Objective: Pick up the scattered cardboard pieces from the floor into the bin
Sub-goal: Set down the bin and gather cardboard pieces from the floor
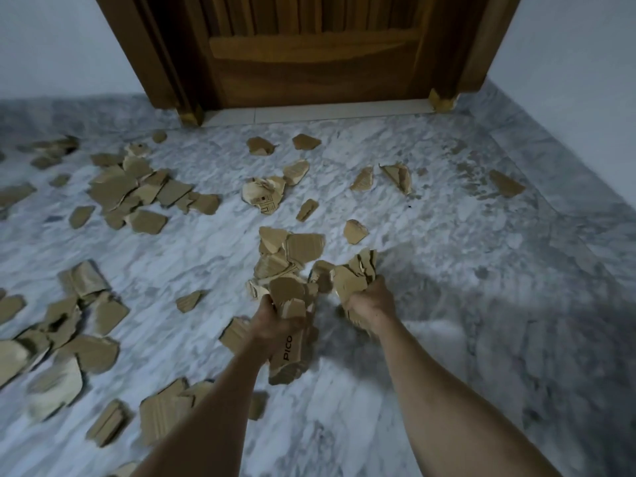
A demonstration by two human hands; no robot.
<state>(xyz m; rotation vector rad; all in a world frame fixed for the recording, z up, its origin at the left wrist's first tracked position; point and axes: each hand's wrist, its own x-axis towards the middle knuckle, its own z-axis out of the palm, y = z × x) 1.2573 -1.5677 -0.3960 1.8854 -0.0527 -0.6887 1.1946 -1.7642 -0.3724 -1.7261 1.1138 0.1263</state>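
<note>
- Left hand [275, 321] clenched around a thick bundle of torn brown cardboard pieces [292, 342], likely stacked to carry more per trip
- Right hand [370, 306] grasps a smaller bunch [354, 277]
- Many more scraps [137, 187] lie across the grey-white marble floor [447, 235] before the brown wooden door [309, 63]
- No bin is in view

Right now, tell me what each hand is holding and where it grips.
The left hand grips a bunch of cardboard pieces around its middle. The right hand clutches another bunch at its lower end.
</note>
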